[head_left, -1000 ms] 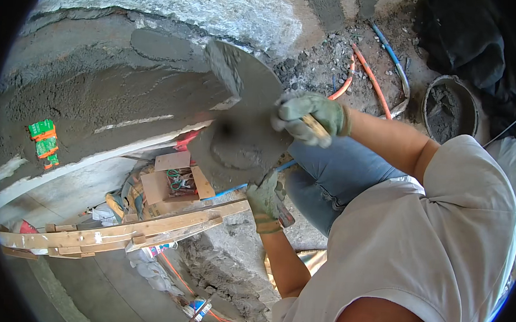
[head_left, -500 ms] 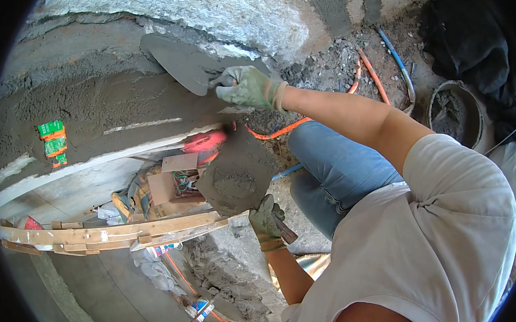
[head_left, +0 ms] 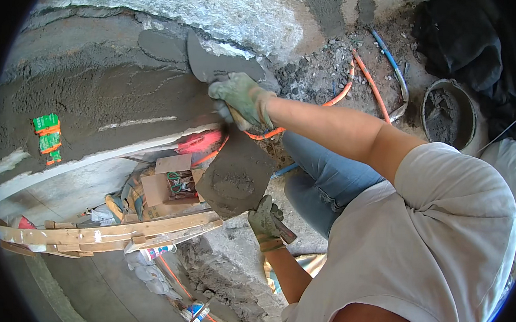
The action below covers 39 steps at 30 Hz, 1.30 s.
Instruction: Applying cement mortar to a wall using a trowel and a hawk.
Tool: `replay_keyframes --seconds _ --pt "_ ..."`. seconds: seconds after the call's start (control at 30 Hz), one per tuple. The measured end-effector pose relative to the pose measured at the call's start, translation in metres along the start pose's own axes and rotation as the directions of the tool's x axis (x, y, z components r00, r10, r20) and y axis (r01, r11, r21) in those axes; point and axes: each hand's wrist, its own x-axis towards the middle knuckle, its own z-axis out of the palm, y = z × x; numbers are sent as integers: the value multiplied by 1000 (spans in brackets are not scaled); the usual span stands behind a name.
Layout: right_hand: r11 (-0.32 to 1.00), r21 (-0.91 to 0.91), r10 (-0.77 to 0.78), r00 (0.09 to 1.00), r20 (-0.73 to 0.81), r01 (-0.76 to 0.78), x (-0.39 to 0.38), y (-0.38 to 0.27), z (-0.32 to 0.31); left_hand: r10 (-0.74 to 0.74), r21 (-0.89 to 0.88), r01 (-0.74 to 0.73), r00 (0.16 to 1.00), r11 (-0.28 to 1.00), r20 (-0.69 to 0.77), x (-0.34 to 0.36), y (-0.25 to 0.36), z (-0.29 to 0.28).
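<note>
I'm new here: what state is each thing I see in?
Right grip: gloved, closed on the trowel
Trowel: held, contact with the spread mortar unclear
Left grip: gloved, closed, holding up the mortar board
Mortar board: loaded with grey mortar
Bucket: uncovered, partly filled
Cardboard box: open, things inside
Black cloth: crumpled

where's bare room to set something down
Bare: the grey surface lower left, between wooden planks and pale bags. Crowded: around the open cardboard box, and where the left hand holds a board and the right hand a trowel.

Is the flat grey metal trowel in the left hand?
No, the green-gloved right hand holds the flat grey metal trowel.
</note>
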Motion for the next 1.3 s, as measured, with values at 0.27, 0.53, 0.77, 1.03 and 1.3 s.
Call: replay_keyframes --seconds 0.27,0.53,0.77,1.03,1.3 --pt "947 319 38 999 31 -45 -31 -136 -6 2 -39 -1 1000 999 18 11 -3 2" --pt "972 -151 222 921 319 -182 -105 -26 -54 72 -142 -51 986 989 152 21 -3 40" --pt "719 -689 328 918 223 -90 -110 -105 -42 -39 -187 98 955 977 295 28 -12 69" --pt "-536 -808 262 958 115 244 -49 -142 -37 4 -185 48 962 982 273 19 -22 44" --pt "-633 -744 98 975 200 216 -37 -190 2 -2 -150 39 971 988 240 17 -28 26"
